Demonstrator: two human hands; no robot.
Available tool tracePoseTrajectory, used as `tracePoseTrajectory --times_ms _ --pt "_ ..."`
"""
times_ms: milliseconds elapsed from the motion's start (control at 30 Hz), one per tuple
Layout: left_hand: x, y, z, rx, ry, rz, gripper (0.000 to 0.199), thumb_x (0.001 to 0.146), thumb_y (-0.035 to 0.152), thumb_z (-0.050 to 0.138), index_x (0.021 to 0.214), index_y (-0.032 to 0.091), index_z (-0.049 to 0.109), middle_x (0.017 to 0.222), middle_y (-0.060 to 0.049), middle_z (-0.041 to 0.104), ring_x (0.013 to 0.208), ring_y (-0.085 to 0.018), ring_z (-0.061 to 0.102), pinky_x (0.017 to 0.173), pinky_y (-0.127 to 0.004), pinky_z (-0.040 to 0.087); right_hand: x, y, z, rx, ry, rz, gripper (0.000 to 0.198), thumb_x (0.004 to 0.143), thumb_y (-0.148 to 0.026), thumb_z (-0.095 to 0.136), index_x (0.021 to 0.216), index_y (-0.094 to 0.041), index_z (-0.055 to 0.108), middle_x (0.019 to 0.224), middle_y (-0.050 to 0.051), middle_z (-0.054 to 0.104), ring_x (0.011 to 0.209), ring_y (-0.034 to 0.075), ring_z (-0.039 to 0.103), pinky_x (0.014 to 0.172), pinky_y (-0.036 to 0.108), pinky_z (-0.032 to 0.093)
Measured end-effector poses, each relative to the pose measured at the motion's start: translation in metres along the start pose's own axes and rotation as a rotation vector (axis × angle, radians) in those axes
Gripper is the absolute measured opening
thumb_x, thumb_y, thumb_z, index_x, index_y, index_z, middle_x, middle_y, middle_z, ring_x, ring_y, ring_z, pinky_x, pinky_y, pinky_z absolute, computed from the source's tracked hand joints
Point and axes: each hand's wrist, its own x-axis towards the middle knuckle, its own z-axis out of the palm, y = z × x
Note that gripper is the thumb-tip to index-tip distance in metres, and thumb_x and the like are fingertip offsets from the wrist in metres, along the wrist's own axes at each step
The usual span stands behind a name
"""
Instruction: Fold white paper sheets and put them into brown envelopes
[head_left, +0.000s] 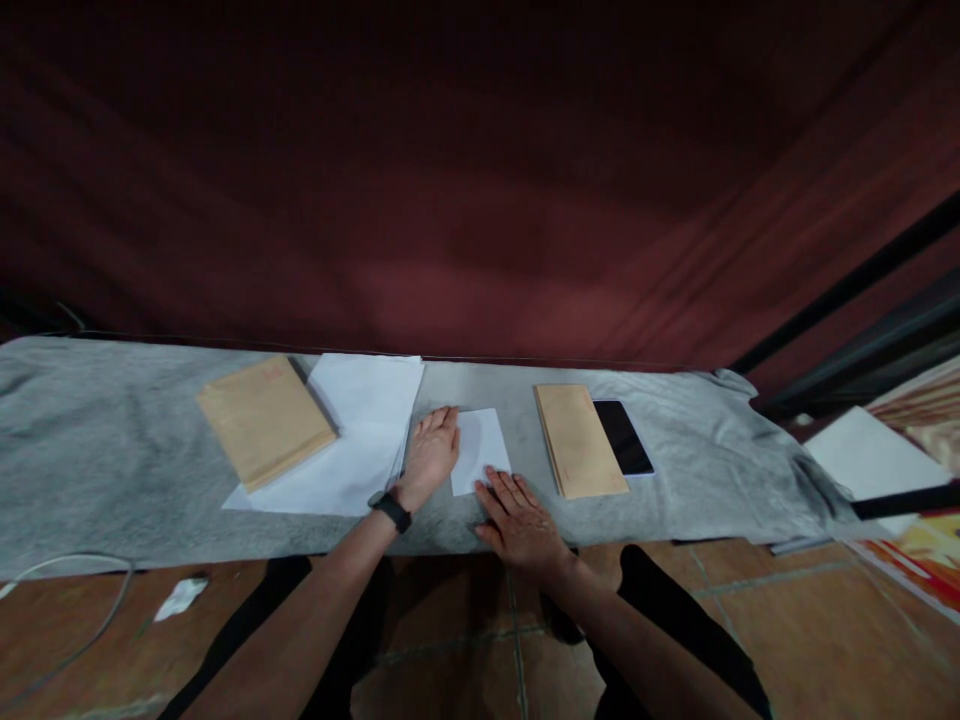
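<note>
A small white sheet of paper (481,445), seemingly folded, lies flat on the grey cloth between my hands. My left hand (433,447) rests flat along its left edge, fingers stretched out and pointing away from me. At the sheet's lower right corner, my right hand (517,520) lies with its fingers extended, the fingertips touching the paper. Neither hand grips anything. Just left of my left hand are larger white sheets (367,440), partly under a stack of brown envelopes (268,415). To the right of the small sheet sits another stack of brown envelopes (577,440).
A dark-screened phone or tablet (624,437) lies partly under the right envelopes. The grey cloth (712,450) covers a long narrow surface before a dark red curtain (480,250). A white cable (112,600) and a paper scrap (181,597) are at lower left.
</note>
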Motion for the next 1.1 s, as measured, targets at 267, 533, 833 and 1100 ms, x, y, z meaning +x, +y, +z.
tracePoseTrajectory --times_ms 267,533,833,1100 --pt "0.022 -0.002 -0.015 -0.561 -0.006 -0.364 0.01 0.076 0.011 0.061 0.077 0.02 0.064 0.086 -0.006 0.064 0.099 -0.025 0.061 0.098 -0.039 0.045 0.011 0.007 -0.022 0.083 -0.092 0.067 0.04 0.104 -0.034 0.044 0.14 -0.024 0.056 0.151 0.005 0.052 0.139 0.023 0.048 0.126 0.05 0.02" --pt "0.011 -0.003 -0.015 -0.929 -0.073 -0.602 0.013 0.075 0.026 0.067 0.075 0.02 0.055 0.068 0.001 0.06 0.063 -0.016 0.061 0.055 -0.025 0.049 0.018 -0.002 -0.018 0.069 0.03 0.042 0.056 0.103 -0.037 0.042 0.154 -0.016 0.036 0.16 0.01 0.038 0.147 0.025 0.036 0.125 0.047 0.025" --pt "-0.008 -0.003 -0.026 -1.199 -0.197 -0.772 0.024 0.069 0.023 0.076 0.077 0.019 0.054 0.073 -0.001 0.067 0.07 -0.018 0.07 0.062 -0.029 0.058 0.019 0.008 -0.004 -0.009 0.043 0.171 0.053 0.1 -0.027 0.043 0.151 -0.013 0.042 0.153 0.014 0.047 0.142 0.025 0.044 0.123 0.046 0.029" --pt "-0.008 -0.001 -0.045 -1.512 -0.248 -0.778 0.029 0.092 0.044 0.06 0.098 0.016 0.062 0.095 -0.011 0.074 0.087 -0.021 0.073 0.076 -0.033 0.061 0.039 0.022 -0.036 0.308 0.106 0.353 0.048 0.097 -0.015 0.036 0.138 -0.024 0.058 0.136 0.008 0.066 0.119 0.025 0.065 0.105 0.04 0.05"
